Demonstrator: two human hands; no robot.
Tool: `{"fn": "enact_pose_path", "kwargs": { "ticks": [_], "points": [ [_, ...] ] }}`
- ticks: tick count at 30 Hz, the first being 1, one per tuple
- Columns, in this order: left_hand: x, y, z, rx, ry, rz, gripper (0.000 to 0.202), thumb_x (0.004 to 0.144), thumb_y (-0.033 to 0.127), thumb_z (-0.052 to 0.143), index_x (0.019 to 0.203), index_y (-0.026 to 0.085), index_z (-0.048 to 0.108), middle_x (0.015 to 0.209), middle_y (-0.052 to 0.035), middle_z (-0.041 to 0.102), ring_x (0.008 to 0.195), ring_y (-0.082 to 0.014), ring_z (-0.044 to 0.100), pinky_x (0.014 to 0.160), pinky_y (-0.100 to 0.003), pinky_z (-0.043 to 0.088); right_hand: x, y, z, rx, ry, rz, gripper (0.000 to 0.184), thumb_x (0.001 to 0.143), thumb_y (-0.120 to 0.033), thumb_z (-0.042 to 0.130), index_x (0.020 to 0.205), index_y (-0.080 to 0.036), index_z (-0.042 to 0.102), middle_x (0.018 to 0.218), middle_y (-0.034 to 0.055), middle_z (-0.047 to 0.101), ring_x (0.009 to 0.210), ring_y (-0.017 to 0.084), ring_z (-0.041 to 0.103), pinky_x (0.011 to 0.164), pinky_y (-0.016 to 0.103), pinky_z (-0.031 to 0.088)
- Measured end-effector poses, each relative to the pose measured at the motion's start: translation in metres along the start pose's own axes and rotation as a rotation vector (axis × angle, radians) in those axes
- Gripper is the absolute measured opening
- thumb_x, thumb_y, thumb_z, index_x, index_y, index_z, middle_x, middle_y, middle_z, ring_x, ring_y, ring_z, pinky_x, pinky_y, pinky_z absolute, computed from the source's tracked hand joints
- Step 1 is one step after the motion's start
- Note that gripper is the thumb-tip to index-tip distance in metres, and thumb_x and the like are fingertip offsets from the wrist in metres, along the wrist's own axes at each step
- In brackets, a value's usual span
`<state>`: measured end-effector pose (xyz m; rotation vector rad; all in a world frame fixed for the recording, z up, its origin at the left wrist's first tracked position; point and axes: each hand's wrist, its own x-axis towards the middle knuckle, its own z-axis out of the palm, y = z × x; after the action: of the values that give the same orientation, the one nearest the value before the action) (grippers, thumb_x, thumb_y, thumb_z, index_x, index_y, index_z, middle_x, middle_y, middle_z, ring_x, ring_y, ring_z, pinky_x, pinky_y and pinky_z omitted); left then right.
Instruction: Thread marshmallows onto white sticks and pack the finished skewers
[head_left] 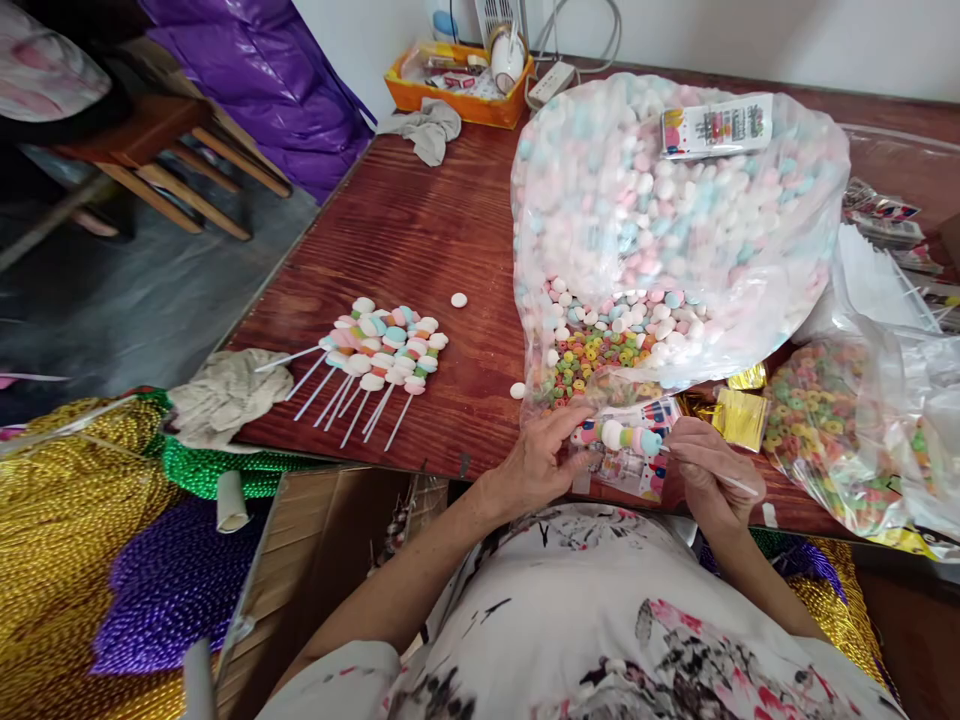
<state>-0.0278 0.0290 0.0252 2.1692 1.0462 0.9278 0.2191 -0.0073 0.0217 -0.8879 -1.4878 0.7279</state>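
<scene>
At the table's near edge my right hand pinches a white stick, holding a skewer of pastel marshmallows level. My left hand is closed on the skewer's left end, fingers on the end pieces. Just behind it lies a small printed wrapper. A big clear bag of pastel marshmallows lies open toward my hands, with coloured cereal rings at its mouth. A pile of finished skewers rests on the table to the left.
Two loose white marshmallows lie on the wooden table. A second bag of cereal rings and gold wrappers sit at right. An orange tray and grey cloth stand at the back; metallic tinsel lies lower left.
</scene>
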Motion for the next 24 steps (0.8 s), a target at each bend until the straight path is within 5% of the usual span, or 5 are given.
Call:
{"fn": "enact_pose_path", "kwargs": {
  "ticks": [4, 10, 14, 18, 24],
  "points": [
    [-0.002, -0.006, -0.002, 0.018, 0.092, 0.092, 0.029, 0.088, 0.016, 0.061, 0.116, 0.014, 0.063, 0.102, -0.0122, 0.073, 0.094, -0.0207, 0.070, 0.083, -0.033, 0.057, 0.001, -0.005, -0.001, -0.045, -0.062, -0.127, 0.030, 0.087, -0.017, 0.060, 0.112, -0.027, 0.074, 0.095, 0.0049, 0.075, 0.085, 0.023, 0.070, 0.078, 0.043, 0.058],
    [-0.003, 0.000, -0.003, -0.002, 0.141, -0.049, 0.032, 0.083, 0.025, 0.070, 0.113, 0.015, 0.065, 0.096, -0.0095, 0.073, 0.085, -0.0192, 0.071, 0.077, -0.031, 0.058, -0.002, -0.004, -0.003, -0.018, -0.108, -0.139, 0.034, 0.089, -0.016, 0.057, 0.117, -0.030, 0.071, 0.099, 0.0040, 0.075, 0.090, 0.024, 0.070, 0.085, 0.046, 0.060],
    [-0.005, 0.006, -0.007, -0.064, 0.087, -0.075, 0.051, 0.080, 0.034, 0.075, 0.125, 0.015, 0.061, 0.113, -0.0151, 0.072, 0.101, -0.0241, 0.070, 0.089, -0.037, 0.057, -0.004, -0.002, -0.004, -0.054, -0.091, -0.155, 0.036, 0.088, -0.015, 0.058, 0.117, -0.031, 0.071, 0.099, 0.0038, 0.076, 0.089, 0.024, 0.070, 0.086, 0.049, 0.059],
    [-0.008, 0.006, -0.013, -0.123, 0.006, -0.113, 0.041, 0.091, 0.027, 0.061, 0.130, 0.013, 0.060, 0.119, -0.0165, 0.070, 0.105, -0.0231, 0.069, 0.090, -0.035, 0.056, -0.006, 0.001, -0.004, -0.082, -0.116, -0.170, 0.037, 0.086, -0.013, 0.057, 0.116, -0.030, 0.071, 0.099, 0.0049, 0.076, 0.089, 0.024, 0.071, 0.083, 0.049, 0.059],
    [-0.008, 0.002, -0.023, -0.235, -0.117, -0.165, 0.034, 0.096, 0.025, 0.051, 0.126, 0.016, 0.065, 0.114, -0.0123, 0.074, 0.099, -0.0212, 0.072, 0.086, -0.034, 0.058, -0.004, 0.009, -0.004, -0.028, -0.042, -0.011, 0.029, 0.086, -0.017, 0.061, 0.105, -0.034, 0.075, 0.092, 0.0021, 0.076, 0.086, 0.024, 0.071, 0.078, 0.046, 0.060]
  ]
}}
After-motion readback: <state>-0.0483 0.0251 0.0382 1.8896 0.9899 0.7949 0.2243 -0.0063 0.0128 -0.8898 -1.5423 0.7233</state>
